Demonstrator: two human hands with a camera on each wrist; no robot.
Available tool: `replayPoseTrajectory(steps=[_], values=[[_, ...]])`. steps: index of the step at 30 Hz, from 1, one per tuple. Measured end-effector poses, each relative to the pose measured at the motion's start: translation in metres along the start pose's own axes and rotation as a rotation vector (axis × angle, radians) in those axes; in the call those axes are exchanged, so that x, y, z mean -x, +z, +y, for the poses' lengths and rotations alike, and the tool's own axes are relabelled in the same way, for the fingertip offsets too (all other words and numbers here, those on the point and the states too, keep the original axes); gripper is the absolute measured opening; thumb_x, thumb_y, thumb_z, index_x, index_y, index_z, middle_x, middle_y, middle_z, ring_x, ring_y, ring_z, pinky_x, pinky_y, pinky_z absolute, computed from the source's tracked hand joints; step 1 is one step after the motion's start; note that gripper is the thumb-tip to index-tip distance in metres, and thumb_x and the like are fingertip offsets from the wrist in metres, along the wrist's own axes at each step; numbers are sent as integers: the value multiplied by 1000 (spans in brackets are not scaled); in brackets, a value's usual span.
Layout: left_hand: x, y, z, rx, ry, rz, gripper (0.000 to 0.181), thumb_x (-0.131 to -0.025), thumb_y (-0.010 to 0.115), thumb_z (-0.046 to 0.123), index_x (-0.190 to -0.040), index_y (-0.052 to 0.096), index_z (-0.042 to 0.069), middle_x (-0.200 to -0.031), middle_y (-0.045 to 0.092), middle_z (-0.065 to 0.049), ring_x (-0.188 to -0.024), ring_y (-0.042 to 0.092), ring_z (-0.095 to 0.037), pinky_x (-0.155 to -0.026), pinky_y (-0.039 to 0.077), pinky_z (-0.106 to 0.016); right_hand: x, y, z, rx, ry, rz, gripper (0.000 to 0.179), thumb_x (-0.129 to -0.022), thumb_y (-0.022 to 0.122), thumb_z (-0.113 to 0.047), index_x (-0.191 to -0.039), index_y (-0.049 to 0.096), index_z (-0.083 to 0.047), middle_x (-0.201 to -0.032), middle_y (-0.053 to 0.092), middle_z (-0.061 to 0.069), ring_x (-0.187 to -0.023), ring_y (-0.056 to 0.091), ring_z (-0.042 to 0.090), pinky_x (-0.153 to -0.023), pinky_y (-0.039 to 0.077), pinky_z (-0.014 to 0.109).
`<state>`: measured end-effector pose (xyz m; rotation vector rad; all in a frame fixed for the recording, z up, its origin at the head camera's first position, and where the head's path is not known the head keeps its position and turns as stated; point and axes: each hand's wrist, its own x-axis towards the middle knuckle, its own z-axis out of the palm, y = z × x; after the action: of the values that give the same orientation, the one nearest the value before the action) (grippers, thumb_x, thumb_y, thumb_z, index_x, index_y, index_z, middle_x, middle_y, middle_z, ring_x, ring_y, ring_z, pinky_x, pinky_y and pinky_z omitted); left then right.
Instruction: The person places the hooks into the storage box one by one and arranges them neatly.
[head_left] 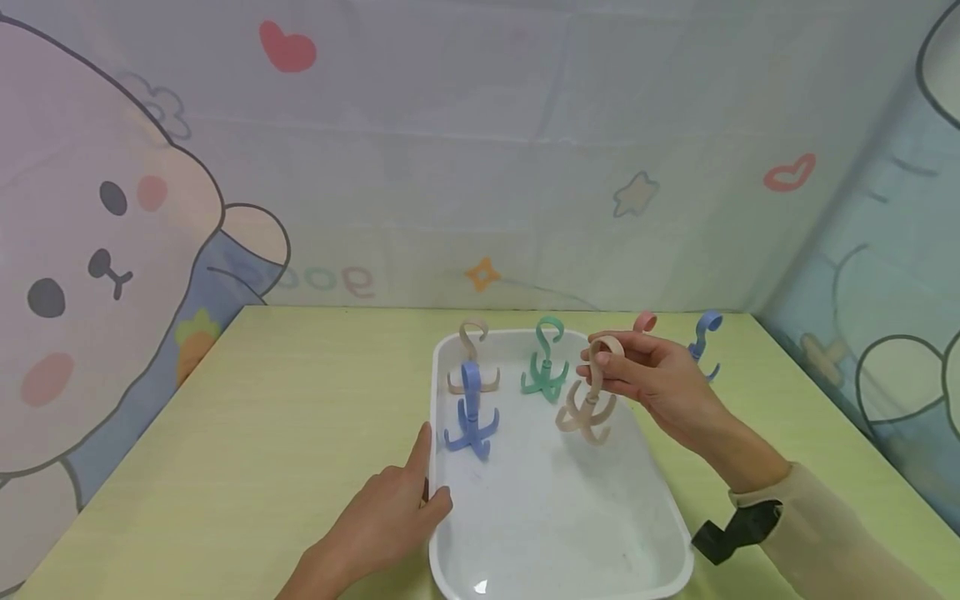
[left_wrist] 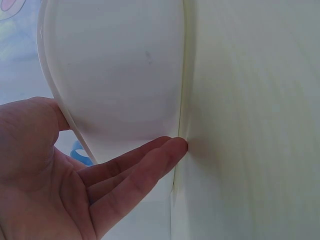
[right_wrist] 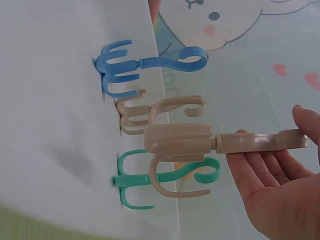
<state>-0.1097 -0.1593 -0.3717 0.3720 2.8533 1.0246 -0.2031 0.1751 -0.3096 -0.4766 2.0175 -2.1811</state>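
A beige four-pronged hanging hook is pinched at its curved top by my right hand, upright above the white tray. The right wrist view shows this hook between thumb and fingers. Inside the tray stand a blue hook, a green hook and another beige hook behind the blue one. My left hand holds the tray's left side, thumb over the rim; in the left wrist view its fingers lie along the outer wall.
Beyond the tray's right side, a pink hook and another blue hook stand partly hidden by my right hand. The pale yellow-green table meets a printed cloth backdrop at its back edge.
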Motion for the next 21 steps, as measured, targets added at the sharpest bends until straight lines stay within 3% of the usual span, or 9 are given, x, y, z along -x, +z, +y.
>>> replayPoseTrajectory(steps=[14,21], values=[[0,0,0,6,-3,-1,83,-100,58,27,-167,18,-1,-82,68,5,-61,52,-10,-56,39,-27,-5,9,2,82,15,18,47,-103,68,-12,-142,57,10,-115,76,-2,-106,77,14,-92,60,30],[0,0,-1,14,-1,-8,83,-100,57,27,-168,17,0,-85,70,4,-62,52,-11,-56,39,-28,-8,17,2,89,43,34,52,-103,68,-13,-145,53,13,-113,76,-3,-104,77,14,-93,60,31]])
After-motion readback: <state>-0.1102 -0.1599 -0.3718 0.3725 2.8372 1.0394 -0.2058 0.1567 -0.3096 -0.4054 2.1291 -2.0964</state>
